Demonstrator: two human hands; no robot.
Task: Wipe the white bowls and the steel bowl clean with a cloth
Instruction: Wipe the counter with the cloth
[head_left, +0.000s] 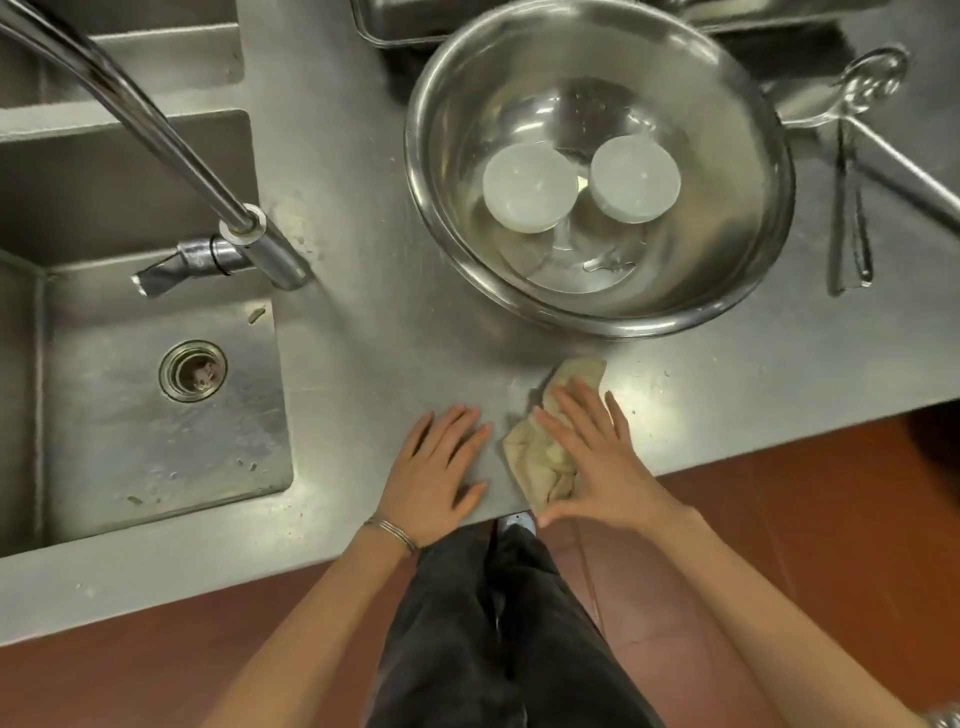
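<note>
Head view, crumpled beige cloth under flat right hand, left hand flat on counter, shiny steel bowl

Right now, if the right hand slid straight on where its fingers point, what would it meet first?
Most likely the steel bowl, its near wall; only cloth under the right hand and bare counter lie between.

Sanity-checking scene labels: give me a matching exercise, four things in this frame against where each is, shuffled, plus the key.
Things
1 white bowls
2 cloth
3 left hand
4 drain

Places
A under the right hand
B in the floor of the sink
C inside the steel bowl
D flat on the bare counter

Pairs: 1-C, 2-A, 3-D, 4-B
</note>
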